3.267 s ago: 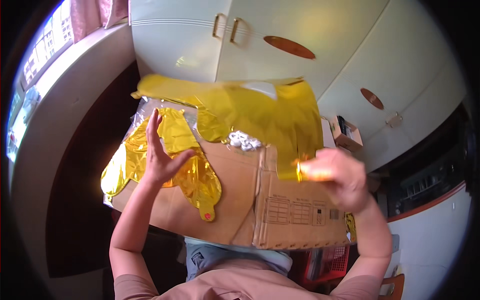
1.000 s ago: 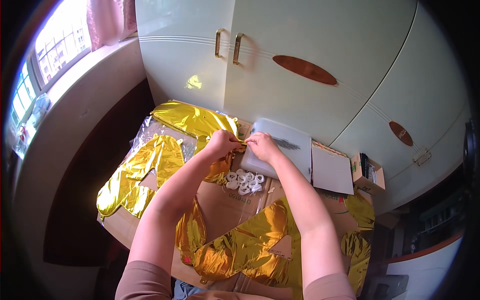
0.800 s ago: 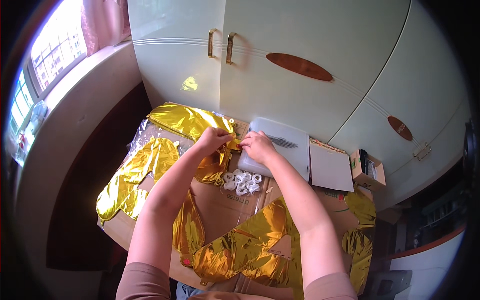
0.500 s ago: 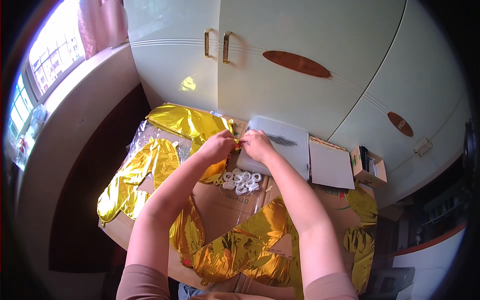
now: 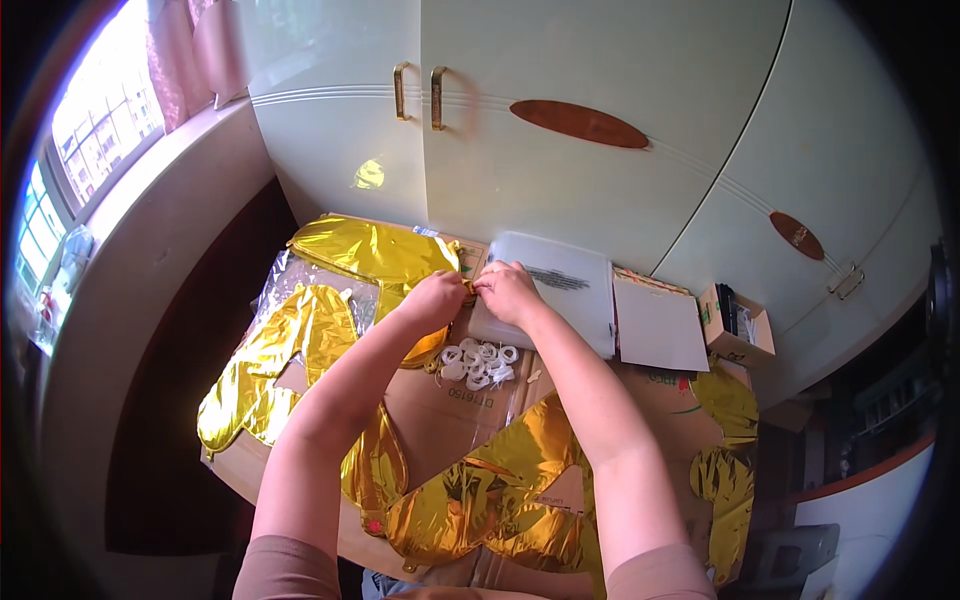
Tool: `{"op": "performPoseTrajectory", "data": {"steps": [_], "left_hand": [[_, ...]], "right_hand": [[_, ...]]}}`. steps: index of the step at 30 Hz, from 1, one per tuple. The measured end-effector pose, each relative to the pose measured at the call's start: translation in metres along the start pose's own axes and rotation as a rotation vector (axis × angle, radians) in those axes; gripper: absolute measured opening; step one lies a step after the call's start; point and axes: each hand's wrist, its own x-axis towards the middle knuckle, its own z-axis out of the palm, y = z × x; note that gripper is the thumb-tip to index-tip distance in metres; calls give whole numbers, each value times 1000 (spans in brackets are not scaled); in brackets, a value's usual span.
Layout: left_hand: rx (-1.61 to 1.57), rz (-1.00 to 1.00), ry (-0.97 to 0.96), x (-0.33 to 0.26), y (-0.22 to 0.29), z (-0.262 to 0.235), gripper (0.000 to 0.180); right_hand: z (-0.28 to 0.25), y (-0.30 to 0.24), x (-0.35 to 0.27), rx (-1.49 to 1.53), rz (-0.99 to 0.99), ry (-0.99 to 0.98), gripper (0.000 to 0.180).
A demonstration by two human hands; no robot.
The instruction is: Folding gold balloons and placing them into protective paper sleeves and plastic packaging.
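At the back of the cardboard-covered table, my left hand (image 5: 438, 298) and my right hand (image 5: 508, 293) meet with fingers pinched on the edge of a gold foil balloon (image 5: 375, 250). The pinched bit is small and mostly hidden by the fingers. This balloon lies flat, stretching away to the left of my left hand. Just below the hands sits a cluster of white ribbon coils (image 5: 478, 366). Another flat gold balloon (image 5: 250, 385) lies at the left, and a larger gold balloon (image 5: 490, 500) spreads between my forearms.
A translucent plastic box (image 5: 590, 285) stands right of my hands, beside a pale flat board (image 5: 660, 322) and a small open carton (image 5: 752, 338) with dark items. More gold foil (image 5: 722, 490) lies along the right edge. Pale cabinet doors (image 5: 600, 55) rise behind the table.
The view has shifted slightly. My hands stay together at the balloon's edge, with the fingers only slightly moved.
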Motion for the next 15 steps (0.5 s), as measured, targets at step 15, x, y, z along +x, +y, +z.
{"op": "performPoseTrajectory", "data": {"steps": [15], "left_hand": [[-1114,-781,283,-3,-17,-24,26]], "right_hand": [[-10,-35,3,-257,-9,-3,18]]}}
